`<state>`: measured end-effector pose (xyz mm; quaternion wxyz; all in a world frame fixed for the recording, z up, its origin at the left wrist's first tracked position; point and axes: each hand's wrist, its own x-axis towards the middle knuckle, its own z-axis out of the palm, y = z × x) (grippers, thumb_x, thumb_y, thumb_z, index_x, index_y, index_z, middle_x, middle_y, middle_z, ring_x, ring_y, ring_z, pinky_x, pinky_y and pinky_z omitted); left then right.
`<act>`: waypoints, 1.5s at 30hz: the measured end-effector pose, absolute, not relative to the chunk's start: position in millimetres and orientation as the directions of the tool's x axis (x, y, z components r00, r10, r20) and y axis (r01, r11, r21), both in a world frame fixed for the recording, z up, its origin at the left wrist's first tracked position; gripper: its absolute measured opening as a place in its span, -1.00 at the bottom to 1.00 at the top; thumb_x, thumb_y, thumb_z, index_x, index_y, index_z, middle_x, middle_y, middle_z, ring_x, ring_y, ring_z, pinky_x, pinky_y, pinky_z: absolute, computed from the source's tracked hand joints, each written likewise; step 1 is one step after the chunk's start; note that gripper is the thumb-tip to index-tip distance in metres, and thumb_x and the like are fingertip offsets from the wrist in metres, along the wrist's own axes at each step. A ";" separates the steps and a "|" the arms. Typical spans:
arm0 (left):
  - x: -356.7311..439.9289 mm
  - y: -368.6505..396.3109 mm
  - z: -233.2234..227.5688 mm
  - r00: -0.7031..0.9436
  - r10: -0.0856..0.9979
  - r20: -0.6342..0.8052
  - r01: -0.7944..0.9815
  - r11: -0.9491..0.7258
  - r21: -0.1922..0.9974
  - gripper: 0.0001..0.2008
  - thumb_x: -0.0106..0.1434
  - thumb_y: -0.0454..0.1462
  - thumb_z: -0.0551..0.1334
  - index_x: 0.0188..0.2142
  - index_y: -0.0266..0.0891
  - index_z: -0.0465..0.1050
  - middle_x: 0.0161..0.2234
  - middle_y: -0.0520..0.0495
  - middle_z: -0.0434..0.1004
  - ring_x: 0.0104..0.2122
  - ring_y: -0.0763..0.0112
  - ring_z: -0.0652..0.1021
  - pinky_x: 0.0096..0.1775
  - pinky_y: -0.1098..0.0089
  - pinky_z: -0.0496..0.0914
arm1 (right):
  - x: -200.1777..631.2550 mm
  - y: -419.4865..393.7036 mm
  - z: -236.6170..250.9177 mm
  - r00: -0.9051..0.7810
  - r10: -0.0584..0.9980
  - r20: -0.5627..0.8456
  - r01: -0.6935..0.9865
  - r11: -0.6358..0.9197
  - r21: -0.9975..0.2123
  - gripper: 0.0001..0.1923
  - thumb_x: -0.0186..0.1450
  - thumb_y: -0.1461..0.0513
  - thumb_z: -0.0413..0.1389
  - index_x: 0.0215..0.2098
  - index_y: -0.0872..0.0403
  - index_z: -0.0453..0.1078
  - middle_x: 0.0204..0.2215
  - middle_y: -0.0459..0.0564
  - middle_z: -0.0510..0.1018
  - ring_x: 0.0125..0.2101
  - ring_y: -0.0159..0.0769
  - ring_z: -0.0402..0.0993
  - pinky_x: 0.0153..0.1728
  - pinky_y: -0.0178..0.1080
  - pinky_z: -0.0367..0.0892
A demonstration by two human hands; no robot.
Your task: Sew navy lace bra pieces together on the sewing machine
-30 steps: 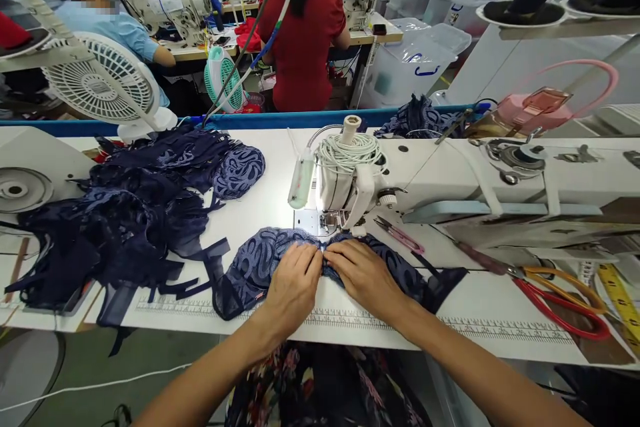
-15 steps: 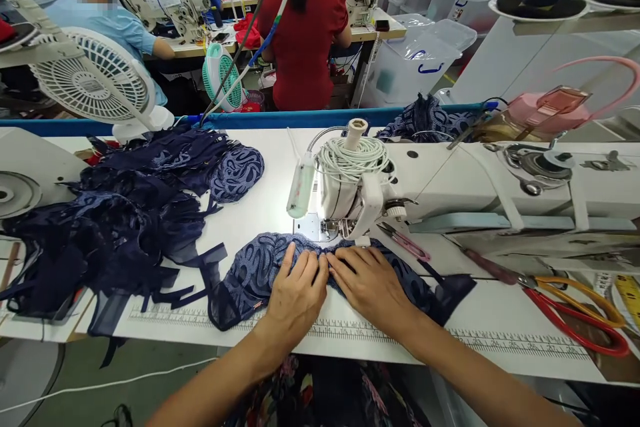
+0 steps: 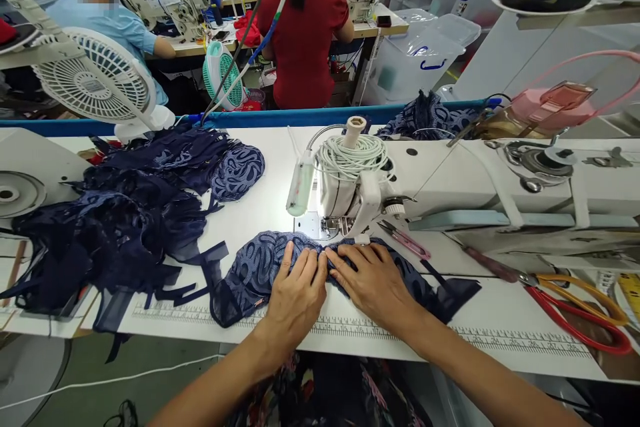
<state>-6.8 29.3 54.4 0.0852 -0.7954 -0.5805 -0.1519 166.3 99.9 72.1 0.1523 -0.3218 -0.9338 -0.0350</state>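
Patterned navy lace garment piece [image 3: 253,263]: lower centre of frame, just below sewing machine [image 3: 435,173] needle area. Left hand [image 3: 299,290] and right hand [image 3: 377,287] rest on it, side by side; fingers extended, slightly spread. Thumbs hidden; pinch cannot be told. Pink-handled snips [image 3: 411,243] right of centre; navy garment pile [image 3: 135,220] at left.

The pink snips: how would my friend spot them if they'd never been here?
Find the big white sewing machine on the right. Near its left end, just beyond the person's right hand, lie the snips. They're small and pink, unlike the large scissors farther right, which have one red and one orange handle.
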 end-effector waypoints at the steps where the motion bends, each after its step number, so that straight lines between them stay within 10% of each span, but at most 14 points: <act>1: -9.0 28.5 56.3 0.271 0.902 0.335 0.944 -0.317 0.090 -0.60 0.35 -0.37 0.03 0.16 -0.37 0.28 0.05 -0.25 0.47 0.10 0.18 0.43 0.26 -0.06 0.12 | 166.6 99.8 71.5 -0.747 0.590 0.305 0.609 0.792 -0.040 -0.70 0.41 0.22 0.00 0.07 0.06 0.39 -0.12 0.07 0.54 -0.17 -0.16 0.39 -0.09 -0.04 0.15; 6: -20.5 25.6 62.4 0.274 0.914 0.299 0.909 -0.348 0.229 -0.61 0.31 -0.44 0.01 0.11 -0.34 0.33 0.09 -0.22 0.44 0.14 0.22 0.40 0.24 -0.03 0.19 | 169.3 99.9 66.1 -0.742 0.582 0.333 0.597 0.800 -0.067 -0.70 0.42 0.20 0.00 0.05 0.08 0.41 -0.10 0.08 0.53 -0.15 -0.15 0.38 -0.09 -0.05 0.16; 32: -20.2 24.1 51.7 0.330 0.883 0.334 0.930 -0.366 0.048 -0.59 0.34 -0.38 0.04 0.15 -0.22 0.32 0.13 -0.16 0.41 0.15 0.15 0.37 0.28 -0.12 0.02 | 164.1 107.3 75.6 -0.783 0.570 0.250 0.579 0.814 -0.046 -0.59 0.33 0.31 0.02 0.14 0.03 0.33 -0.10 0.06 0.53 -0.26 -0.18 0.41 -0.17 -0.07 0.15; 45: -18.6 19.2 51.5 0.385 0.869 0.311 0.915 -0.402 -0.008 -0.59 0.38 -0.36 0.01 0.20 -0.28 0.27 0.16 -0.14 0.39 0.18 0.17 0.34 0.31 -0.15 -0.21 | 174.6 124.6 79.0 -0.757 0.611 0.233 0.556 0.789 -0.262 -0.55 0.37 0.32 -0.06 0.18 -0.12 0.31 -0.20 0.00 0.57 -0.21 -0.21 0.49 -0.10 -0.09 0.34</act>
